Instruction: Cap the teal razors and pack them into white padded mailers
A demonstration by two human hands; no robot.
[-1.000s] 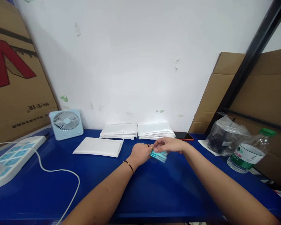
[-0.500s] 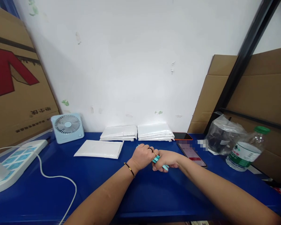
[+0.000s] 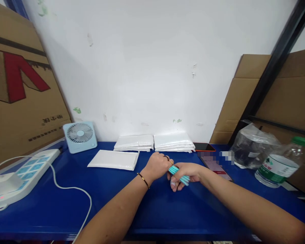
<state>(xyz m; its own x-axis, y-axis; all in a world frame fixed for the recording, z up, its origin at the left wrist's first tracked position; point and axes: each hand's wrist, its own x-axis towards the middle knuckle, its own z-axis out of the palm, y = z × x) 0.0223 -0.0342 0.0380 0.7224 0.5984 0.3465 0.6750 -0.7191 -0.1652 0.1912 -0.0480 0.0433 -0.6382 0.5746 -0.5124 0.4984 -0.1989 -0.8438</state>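
A bundle of thin turquoise sticks (image 3: 180, 175), possibly pens, is held between my hands above the blue table (image 3: 173, 213). My left hand (image 3: 158, 166), wearing rings and a dark bracelet, is closed in a fist at the bundle's left end and hides that part. Against it, my right hand (image 3: 189, 172) grips the other end, thumb across the sticks and fingers curled beneath. Their right tips stick out past the thumb. Beyond my left hand lies a single flat white packet (image 3: 113, 160).
Two stacks of white packets, the left stack (image 3: 134, 142) and right stack (image 3: 174, 141), lie by the wall. A blue fan (image 3: 80, 136) and power strip (image 3: 32, 173) with cable stand left. Right are phones (image 3: 217, 166), a plastic bag (image 3: 254, 145) and a water bottle (image 3: 278, 167).
The view has swung slightly left, so everything sits further right. More of the turquoise sticks now shows between my hands, and the right hand's fingers have shifted lower around them.
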